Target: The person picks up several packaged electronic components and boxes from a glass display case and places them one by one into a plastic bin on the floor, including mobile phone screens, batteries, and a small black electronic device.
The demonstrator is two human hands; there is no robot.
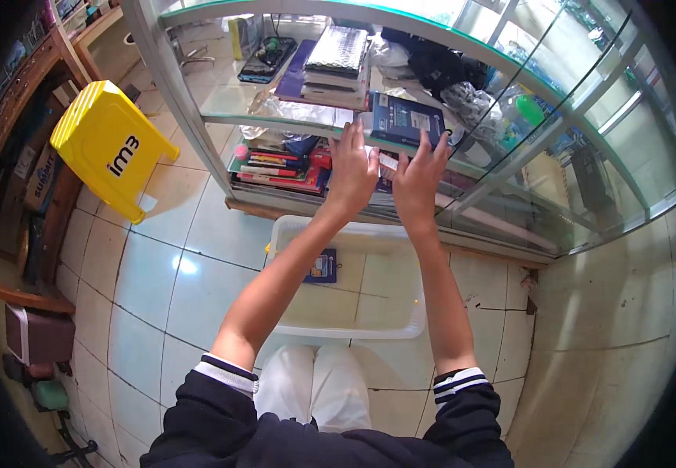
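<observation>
Two bare hands are at the front of a glass display cabinet with a silver metal frame (168, 74). The left hand (350, 173) has its fingers extended and close together, thumb apart, at the near left corner of a dark-blue, flat rectangular box (407, 118). The right hand (417, 183) has its fingers parted and bent, tips at the box's near right edge. Whether either hand grips the box cannot be told. It lies flat on the cabinet's upper glass shelf (272, 120) — apparently steadied from both sides, a sensible hold for something wide and thin.

A translucent white plastic tub (346, 334) stands on the pale tiled floor (139, 281), between the knees and the cabinet, presumably so that both are within easy reach. A small dark-blue flat packet (321, 269) lies in its left part.

Count: hands, two; blue box between them, one; tub, one; packet in it, one; yellow plastic stool (92, 125), one, tilted, left of the cabinet. On the upper shelf, far left of the box, one silver-topped stack (338, 53); on the lower shelf, one mixed red, yellow and blue pile (276, 171) — its pieces overlap too closely to number.
</observation>
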